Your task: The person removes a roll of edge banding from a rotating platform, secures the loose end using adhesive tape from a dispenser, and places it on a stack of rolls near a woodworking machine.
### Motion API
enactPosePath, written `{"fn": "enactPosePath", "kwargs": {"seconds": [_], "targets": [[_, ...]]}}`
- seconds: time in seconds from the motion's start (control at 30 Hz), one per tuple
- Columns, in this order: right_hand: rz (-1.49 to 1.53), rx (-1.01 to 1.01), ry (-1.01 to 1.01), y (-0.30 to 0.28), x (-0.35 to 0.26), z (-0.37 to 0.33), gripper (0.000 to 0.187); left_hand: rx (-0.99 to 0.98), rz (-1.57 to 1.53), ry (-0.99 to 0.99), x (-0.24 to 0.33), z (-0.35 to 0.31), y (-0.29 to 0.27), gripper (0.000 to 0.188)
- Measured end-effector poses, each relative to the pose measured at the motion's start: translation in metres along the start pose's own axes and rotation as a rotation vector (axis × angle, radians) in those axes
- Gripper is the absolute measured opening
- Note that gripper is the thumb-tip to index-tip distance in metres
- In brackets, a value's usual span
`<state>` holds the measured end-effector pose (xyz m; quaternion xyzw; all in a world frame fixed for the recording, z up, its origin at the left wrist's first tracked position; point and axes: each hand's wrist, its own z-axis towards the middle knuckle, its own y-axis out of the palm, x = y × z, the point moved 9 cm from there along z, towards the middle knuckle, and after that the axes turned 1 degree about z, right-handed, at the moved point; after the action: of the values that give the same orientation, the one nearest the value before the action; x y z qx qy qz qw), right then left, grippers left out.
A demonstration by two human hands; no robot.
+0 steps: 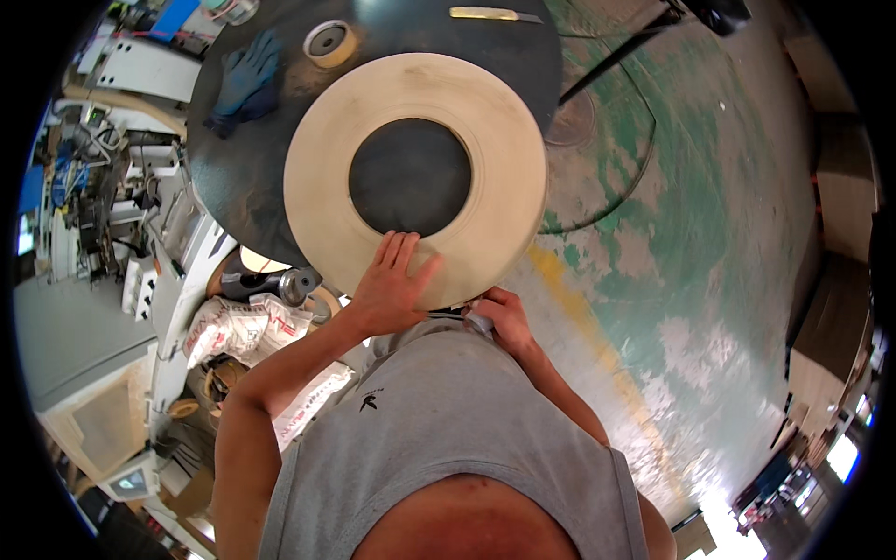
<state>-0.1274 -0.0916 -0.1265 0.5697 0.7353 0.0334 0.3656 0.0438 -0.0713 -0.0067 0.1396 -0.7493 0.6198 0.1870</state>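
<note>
Round dark table (243, 177) (workshop), worn green floor (709, 243).

Worn green-painted concrete floor (709, 215), yellow stripe (569, 299), cluttered machinery left (103, 205)

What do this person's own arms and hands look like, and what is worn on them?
Both arms are bare from shoulder to fingertips: the grey sleeveless shirt, which bears a small dark emblem on the chest, ends at the shoulders. The left hand and right hand wear no gloves. No watch, ring or wristband shows. A pair of blue gloves lies unworn.
</note>
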Motion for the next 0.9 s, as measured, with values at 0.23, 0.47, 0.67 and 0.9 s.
{"fn": "enactPosePath", "kwargs": {"seconds": [0.23, 0.47, 0.67, 0.9], "targets": [[-0.167, -0.108, -0.055, -0.014, 0.021, 0.008, 0.026, 0.025, 0.029, 0.048, 0.005, -0.01, 0.005, 0.08], [-0.145, -0.118, -0.023, -0.042, 0.054, 0.051, 0.025, 0.037, 0.046, 0.05, 0.003, -0.016, 0.005, 0.081], [0.295, -0.216, -0.105, -0.023, 0.042, 0.088, 0.052, 0.002, 0.02, 0.057, 0.002, -0.021, 0.004, 0.085], [0.352, -0.311, -0.163, -0.001, 0.025, 0.076, 0.05, -0.031, 0.029, 0.073, 0.004, -0.021, 0.006, 0.083]]}}
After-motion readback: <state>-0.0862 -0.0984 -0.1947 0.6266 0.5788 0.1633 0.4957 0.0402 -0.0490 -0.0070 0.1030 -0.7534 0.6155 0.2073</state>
